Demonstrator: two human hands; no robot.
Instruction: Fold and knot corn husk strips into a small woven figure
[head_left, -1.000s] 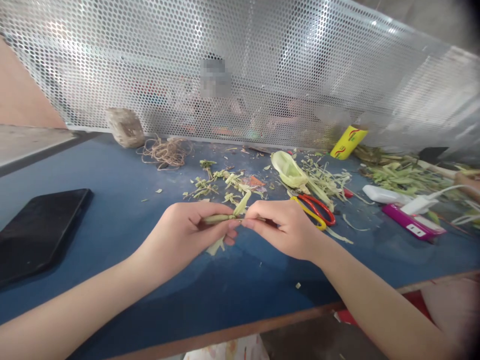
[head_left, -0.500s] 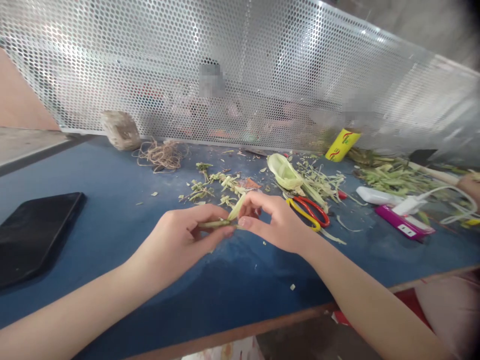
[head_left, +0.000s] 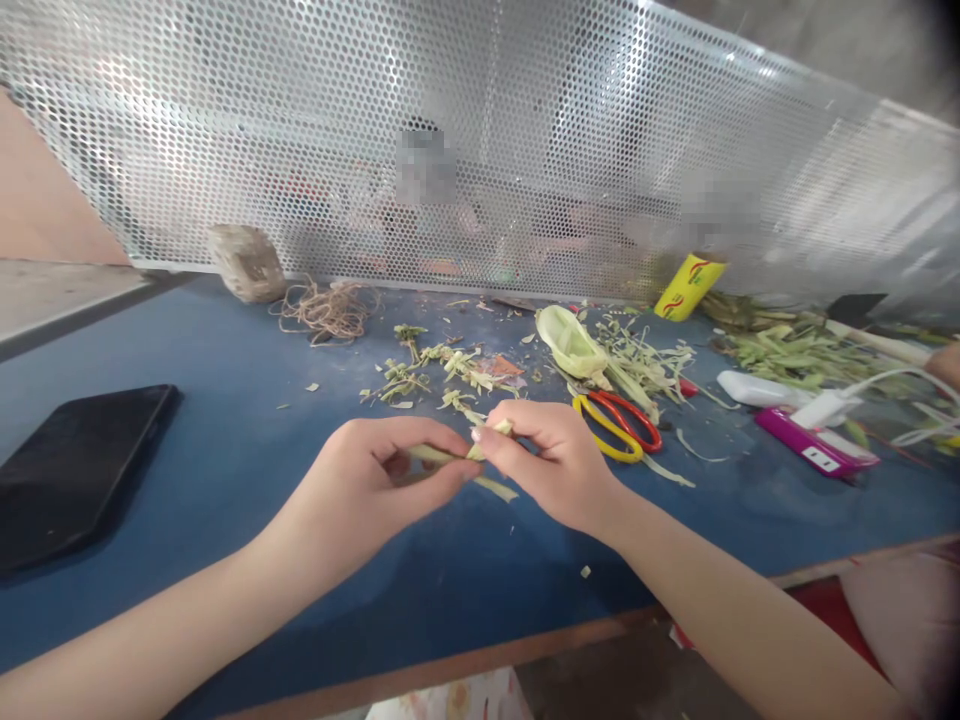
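My left hand (head_left: 390, 465) pinches a pale green plant strip (head_left: 496, 489) between thumb and fingers, just above the table. My right hand (head_left: 551, 465) grips the folded upper part of the strip between thumb and forefinger, touching the left fingertips. One end of the strip sticks out below the right thumb; part of it is hidden in the hands. Behind them lie knotted green plant pieces (head_left: 457, 365). Scissors (head_left: 619, 425) with red and yellow handles rest right of my right hand, beside a hollow pale green husk-like piece (head_left: 570, 345).
On the blue table (head_left: 315, 560) are a black phone-like slab (head_left: 82, 470), a coil of twine (head_left: 326, 310), a wrapped bundle (head_left: 247, 262), shredded strips (head_left: 652, 360), a yellow packet (head_left: 690, 287) and a purple power strip (head_left: 814, 440). A perforated metal screen (head_left: 480, 130) stands behind.
My right thumb and forefinger have closed on the strip, bending it over. Its loose end now points down to the right, where before it rose upward. My left hand has kept its hold.
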